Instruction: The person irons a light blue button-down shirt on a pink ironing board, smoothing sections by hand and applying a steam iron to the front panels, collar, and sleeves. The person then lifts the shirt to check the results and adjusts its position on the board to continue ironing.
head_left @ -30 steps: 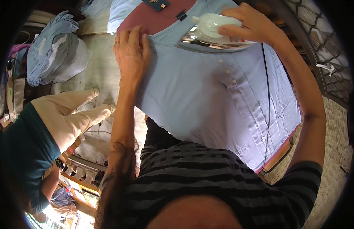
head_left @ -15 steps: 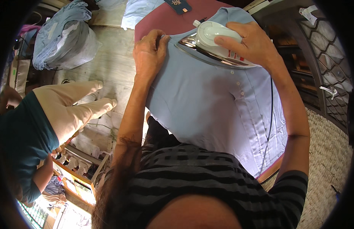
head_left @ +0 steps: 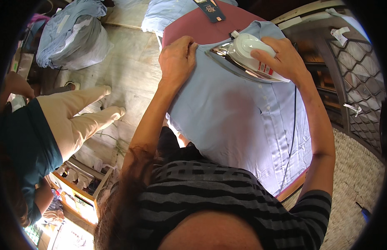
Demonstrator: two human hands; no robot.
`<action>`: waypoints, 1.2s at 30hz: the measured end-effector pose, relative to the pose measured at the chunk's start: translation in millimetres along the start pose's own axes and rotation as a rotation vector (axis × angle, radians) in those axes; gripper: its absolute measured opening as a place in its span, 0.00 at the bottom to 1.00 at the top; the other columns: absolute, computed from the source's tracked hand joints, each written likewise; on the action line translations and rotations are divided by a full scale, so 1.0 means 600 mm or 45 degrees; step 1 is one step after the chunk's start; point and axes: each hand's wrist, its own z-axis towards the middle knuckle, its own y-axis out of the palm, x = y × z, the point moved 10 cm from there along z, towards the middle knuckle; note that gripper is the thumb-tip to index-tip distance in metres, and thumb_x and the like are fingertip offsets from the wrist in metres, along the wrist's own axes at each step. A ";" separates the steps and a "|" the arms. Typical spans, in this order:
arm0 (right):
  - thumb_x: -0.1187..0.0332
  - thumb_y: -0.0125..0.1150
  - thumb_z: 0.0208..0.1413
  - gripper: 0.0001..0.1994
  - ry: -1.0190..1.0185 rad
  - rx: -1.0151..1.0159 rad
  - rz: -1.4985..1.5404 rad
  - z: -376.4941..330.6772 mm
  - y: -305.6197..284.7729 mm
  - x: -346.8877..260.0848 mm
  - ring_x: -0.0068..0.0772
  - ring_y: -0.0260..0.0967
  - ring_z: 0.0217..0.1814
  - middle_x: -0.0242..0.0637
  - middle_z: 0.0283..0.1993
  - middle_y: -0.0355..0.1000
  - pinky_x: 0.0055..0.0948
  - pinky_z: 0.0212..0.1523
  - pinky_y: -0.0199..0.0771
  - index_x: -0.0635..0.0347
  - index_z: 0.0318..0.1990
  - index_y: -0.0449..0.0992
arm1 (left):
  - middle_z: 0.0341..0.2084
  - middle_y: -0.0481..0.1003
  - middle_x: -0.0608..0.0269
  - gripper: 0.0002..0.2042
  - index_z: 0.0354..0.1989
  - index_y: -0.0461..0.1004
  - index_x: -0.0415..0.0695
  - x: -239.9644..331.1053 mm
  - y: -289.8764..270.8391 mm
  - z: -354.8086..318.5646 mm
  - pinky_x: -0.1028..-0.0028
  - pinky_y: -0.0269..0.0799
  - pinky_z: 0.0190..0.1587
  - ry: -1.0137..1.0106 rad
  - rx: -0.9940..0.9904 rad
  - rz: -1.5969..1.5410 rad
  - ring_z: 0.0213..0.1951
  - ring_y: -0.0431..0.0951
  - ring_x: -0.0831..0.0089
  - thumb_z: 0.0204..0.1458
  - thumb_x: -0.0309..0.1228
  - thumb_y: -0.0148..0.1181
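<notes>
Two bare hands are working on a pale blue button-front cotton shirt (head_left: 239, 121), which is lying spread over a maroon padded ironing board (head_left: 201, 27). The right hand (head_left: 283, 58) is wrapping its fingers closed around the handle of a white plastic electric iron with a polished metal soleplate (head_left: 243, 56); the grip is appearing full and firm. The iron is now sitting nearer the middle of the shirt's upper part than a second ago, when it was resting close to the far edge, and it has been moving steadily toward the person between the views. The left hand (head_left: 176, 62) is pressing down on the shirt just beside the iron's tip, fingers bent and bunched at the fabric edge; whether they are pinching a fold cannot be told. This hand has been travelling alongside the iron, so the pressing stroke is judged to be under way. A black cord (head_left: 292, 125) is trailing down across the cloth. Another person in beige trousers (head_left: 72, 121) is standing on the left, near a heap of blue garments (head_left: 70, 35).
</notes>
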 end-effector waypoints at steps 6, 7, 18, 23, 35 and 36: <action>0.50 0.60 0.57 0.21 -0.113 0.014 0.061 0.001 0.007 -0.030 0.33 0.68 0.23 0.41 0.23 0.73 0.31 0.27 0.66 0.63 0.31 0.78 | 0.25 0.79 0.59 0.06 0.36 0.78 0.46 -0.013 -0.006 0.000 0.63 0.72 0.32 -0.054 -0.061 -0.045 0.30 0.79 0.57 0.53 0.33 0.61; 0.49 0.61 0.56 0.21 -0.098 0.063 0.073 0.011 0.008 -0.039 0.36 0.69 0.23 0.41 0.23 0.73 0.32 0.28 0.67 0.62 0.31 0.79 | 0.25 0.79 0.59 0.06 0.35 0.78 0.46 -0.021 -0.010 -0.003 0.63 0.72 0.32 -0.110 -0.080 -0.002 0.30 0.79 0.57 0.53 0.33 0.61; 0.45 0.61 0.54 0.24 -0.134 0.062 -0.086 0.059 0.041 -0.097 0.43 0.71 0.22 0.43 0.20 0.72 0.36 0.27 0.67 0.60 0.26 0.77 | 0.18 0.76 0.58 0.08 0.34 0.76 0.44 -0.062 -0.096 -0.131 0.64 0.73 0.29 -0.422 -0.182 -0.034 0.23 0.79 0.59 0.52 0.34 0.64; 0.47 0.64 0.51 0.22 -0.328 -0.008 -0.132 0.052 0.045 -0.105 0.44 0.71 0.21 0.43 0.20 0.72 0.37 0.26 0.67 0.60 0.25 0.76 | 0.15 0.74 0.58 0.06 0.31 0.73 0.43 -0.067 -0.103 -0.136 0.65 0.70 0.24 -0.412 -0.031 -0.082 0.18 0.76 0.60 0.53 0.31 0.62; 0.44 0.63 0.51 0.23 -0.365 0.102 -0.169 0.062 0.087 -0.177 0.52 0.74 0.27 0.46 0.24 0.75 0.45 0.30 0.72 0.57 0.27 0.77 | 0.14 0.70 0.60 0.06 0.41 0.71 0.41 -0.156 -0.086 -0.206 0.70 0.66 0.23 -0.585 -0.003 -0.436 0.17 0.70 0.73 0.60 0.28 0.56; 0.42 0.61 0.51 0.24 -0.343 0.118 -0.167 0.066 0.091 -0.184 0.53 0.74 0.28 0.47 0.25 0.75 0.46 0.31 0.73 0.57 0.29 0.79 | 0.15 0.70 0.61 0.06 0.43 0.71 0.41 -0.166 -0.085 -0.210 0.71 0.66 0.24 -0.588 -0.014 -0.473 0.18 0.69 0.76 0.60 0.28 0.55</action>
